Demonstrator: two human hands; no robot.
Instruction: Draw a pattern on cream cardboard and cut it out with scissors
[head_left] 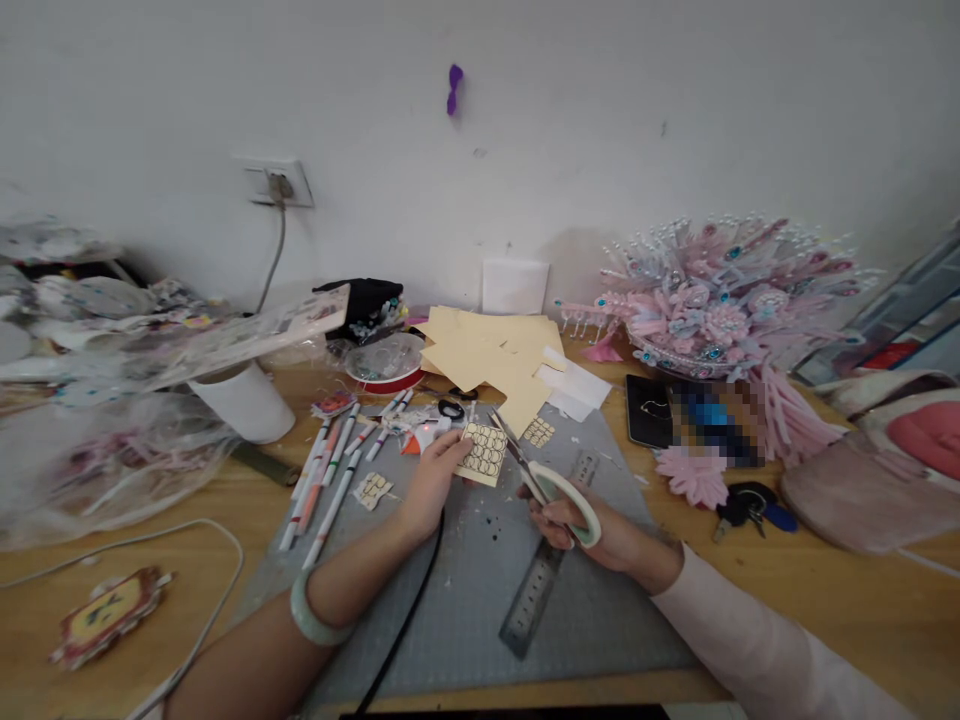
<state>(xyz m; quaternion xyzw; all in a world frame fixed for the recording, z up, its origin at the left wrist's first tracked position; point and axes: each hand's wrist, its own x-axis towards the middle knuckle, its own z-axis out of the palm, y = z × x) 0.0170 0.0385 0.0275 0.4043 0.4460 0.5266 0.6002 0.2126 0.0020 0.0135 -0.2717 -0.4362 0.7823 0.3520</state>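
My left hand [437,480] pinches the left edge of a cream paper piece [482,456] drawn with rows of black circles. In my right hand [570,523] is a pair of white-handled scissors [564,497], its blades pointing up and left, close to the paper's right edge. Beyond the scissors lies a smaller circle-patterned paper piece [538,432] on the grey cutting mat [450,620]. Another patterned scrap [373,490] rests left of my left hand. Under my right hand a metal ruler [531,598] slants across the mat.
Several markers [334,505] and a glue gun [429,432] lie on the left. Cream paper sheets [491,350] spread at the back. On the right stand a pink beaded headdress [712,300], keys [744,508] and a pink bag [855,490]. A black cable [409,620] crosses the mat.
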